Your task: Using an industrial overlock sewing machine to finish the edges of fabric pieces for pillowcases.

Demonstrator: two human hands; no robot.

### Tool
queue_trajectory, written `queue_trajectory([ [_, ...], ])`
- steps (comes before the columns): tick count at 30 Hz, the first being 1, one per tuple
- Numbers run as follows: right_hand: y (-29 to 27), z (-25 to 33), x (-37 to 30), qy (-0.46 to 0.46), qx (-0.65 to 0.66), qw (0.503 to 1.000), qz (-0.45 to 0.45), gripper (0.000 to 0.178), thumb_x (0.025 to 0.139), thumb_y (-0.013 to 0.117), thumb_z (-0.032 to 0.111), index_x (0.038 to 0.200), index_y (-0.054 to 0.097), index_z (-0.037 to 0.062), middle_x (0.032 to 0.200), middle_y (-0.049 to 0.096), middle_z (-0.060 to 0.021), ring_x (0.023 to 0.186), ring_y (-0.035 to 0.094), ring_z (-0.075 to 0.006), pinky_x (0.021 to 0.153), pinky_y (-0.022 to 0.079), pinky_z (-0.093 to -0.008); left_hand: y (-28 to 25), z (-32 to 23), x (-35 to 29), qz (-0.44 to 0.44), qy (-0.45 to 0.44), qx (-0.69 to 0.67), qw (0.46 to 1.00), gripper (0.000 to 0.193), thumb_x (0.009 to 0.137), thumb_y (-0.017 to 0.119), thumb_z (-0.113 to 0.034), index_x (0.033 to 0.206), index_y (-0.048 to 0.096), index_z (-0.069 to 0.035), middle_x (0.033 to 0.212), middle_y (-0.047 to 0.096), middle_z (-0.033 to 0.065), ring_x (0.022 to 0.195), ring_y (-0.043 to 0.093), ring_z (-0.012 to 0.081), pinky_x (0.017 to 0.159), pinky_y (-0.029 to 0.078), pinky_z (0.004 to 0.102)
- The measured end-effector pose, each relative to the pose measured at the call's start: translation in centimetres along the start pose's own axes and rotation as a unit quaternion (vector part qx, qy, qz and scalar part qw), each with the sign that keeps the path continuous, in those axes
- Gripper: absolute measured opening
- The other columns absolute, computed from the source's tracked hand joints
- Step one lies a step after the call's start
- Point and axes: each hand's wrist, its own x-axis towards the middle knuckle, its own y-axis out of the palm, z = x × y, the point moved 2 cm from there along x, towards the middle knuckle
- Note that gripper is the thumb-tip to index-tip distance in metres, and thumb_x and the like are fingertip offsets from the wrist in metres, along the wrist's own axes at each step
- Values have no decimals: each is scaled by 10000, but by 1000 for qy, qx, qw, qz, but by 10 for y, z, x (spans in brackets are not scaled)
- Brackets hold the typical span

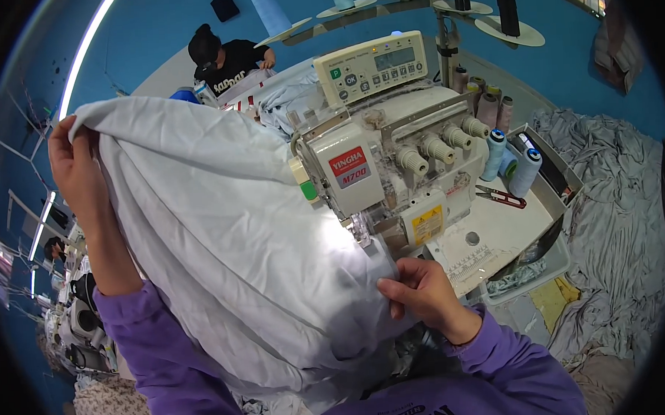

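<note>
A large piece of pale grey-white fabric (229,227) spreads across the front of a white overlock sewing machine (412,152). My left hand (80,163) is raised at the far left, its fingers closed over the fabric's upper corner. Close to the machine's lit presser foot (360,230), my right hand (424,296) pinches the fabric's right edge between thumb and fingers. Part of the fabric lies under or right beside the presser foot; the needle itself is too small to make out. Folds hang from my left hand toward my lap.
Red-handled thread snips (501,196) lie right of the machine beside blue thread cones (525,173) in a tray. Grey cloth is heaped (608,232) at the right. Thread cones (270,11) stand on a rack above. Across the table, another person (226,60) handles cloth.
</note>
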Motion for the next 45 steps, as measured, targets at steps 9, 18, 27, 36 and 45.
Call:
queue_trajectory([
  [9,0,0,0,-1,-16,1000,4,200,852,653,165,748,555,24,598,573,-25,503,559,-85,474,441,-210,3,-21,-28,150,-101,219,959,392,873,583,-227,1212,530,-37,1061,606,76,1002,560,179,852,431,270],
  [18,3,1,0,-4,-13,1000,27,228,863,647,195,744,550,28,585,578,-24,506,561,-72,481,447,-198,-30,-57,-328,270,-206,270,901,119,735,645,-47,827,579,-12,796,482,118,774,466,289,757,390,348],
  [27,0,-1,0,-6,-10,1000,1,161,844,655,124,756,561,27,635,573,-22,508,562,-97,486,448,-218,-10,-53,-171,-40,-35,236,970,81,892,520,-62,840,540,-3,834,550,47,746,509,112,705,410,234],
  [36,-4,0,1,-12,4,1000,-4,146,849,647,119,776,568,20,640,574,-21,519,564,-91,493,446,-212,-4,-28,-156,146,-148,282,937,237,799,644,-140,975,582,6,893,536,42,793,501,153,716,415,277],
  [45,2,1,-1,-7,-11,1000,19,155,860,633,121,768,565,16,623,577,-30,509,548,-84,490,441,-208,-34,-50,-301,201,-134,339,909,242,695,558,22,937,549,32,928,559,177,903,543,357,828,422,360],
])
